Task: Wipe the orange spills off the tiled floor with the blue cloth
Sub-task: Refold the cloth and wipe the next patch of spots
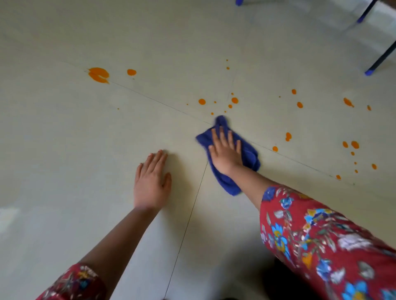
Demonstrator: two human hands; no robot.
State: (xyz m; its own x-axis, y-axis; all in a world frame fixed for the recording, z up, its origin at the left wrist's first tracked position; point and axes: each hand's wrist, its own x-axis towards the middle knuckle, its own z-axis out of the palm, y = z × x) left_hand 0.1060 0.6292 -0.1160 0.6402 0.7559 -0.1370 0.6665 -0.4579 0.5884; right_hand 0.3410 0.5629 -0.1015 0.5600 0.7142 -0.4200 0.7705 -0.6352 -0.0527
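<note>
My right hand [226,153] presses flat, fingers straight, on the crumpled blue cloth [248,152] where the grout lines of the pale tiled floor [64,139] cross. Just beyond the cloth lies a cluster of small orange drops [234,100]. A large orange blot [98,75] and a smaller one [131,72] sit far left. More orange spots [354,144] are scattered at the right. My left hand [151,182] rests flat on a bare tile, apart from the cloth.
Dark chair or table legs with blue feet [369,71] stand at the far right, another blue foot [239,2] at the top edge. My red floral sleeves [321,235] fill the lower right.
</note>
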